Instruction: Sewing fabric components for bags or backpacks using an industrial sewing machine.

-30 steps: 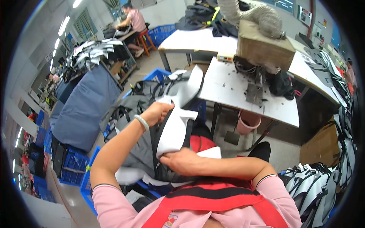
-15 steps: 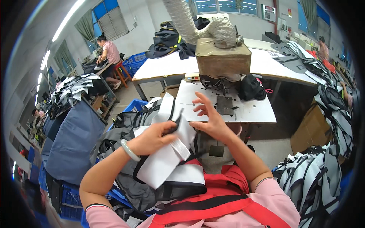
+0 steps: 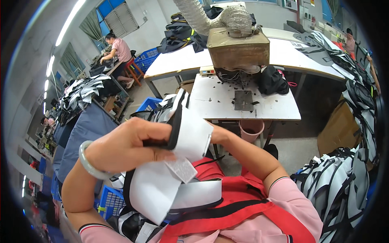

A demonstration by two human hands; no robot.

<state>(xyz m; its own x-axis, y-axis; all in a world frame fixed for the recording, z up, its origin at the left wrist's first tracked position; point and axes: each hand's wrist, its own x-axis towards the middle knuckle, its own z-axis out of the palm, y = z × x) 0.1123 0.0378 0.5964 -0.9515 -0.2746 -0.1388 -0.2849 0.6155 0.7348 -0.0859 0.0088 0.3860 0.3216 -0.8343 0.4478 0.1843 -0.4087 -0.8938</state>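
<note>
My left hand (image 3: 127,146), with a pale bangle at its wrist, is closed on a white fabric panel (image 3: 152,192) with black edging. The panel is folded over itself, and its upper part (image 3: 194,131) stands up in front of my right hand. A small white label (image 3: 182,169) hangs from the fabric beside my left thumb. Only the back and wrist of my right hand (image 3: 219,133) show; its fingers are hidden behind the white fabric, so their grip cannot be made out. The lower part of the panel rests over my red apron (image 3: 235,198).
Ahead stands a machine with a tan box-shaped head (image 3: 238,48) on a white worktable (image 3: 210,101) strewn with black scraps. A pink bin (image 3: 251,131) is under it. Blue crates (image 3: 111,200) and fabric heaps (image 3: 332,190) flank me. A co-worker (image 3: 120,50) sits at far left.
My left hand has come nearer with the white panel and lifted it. My right hand, apart with spread fingers before, has moved down behind the fabric. The view has shifted slightly.
</note>
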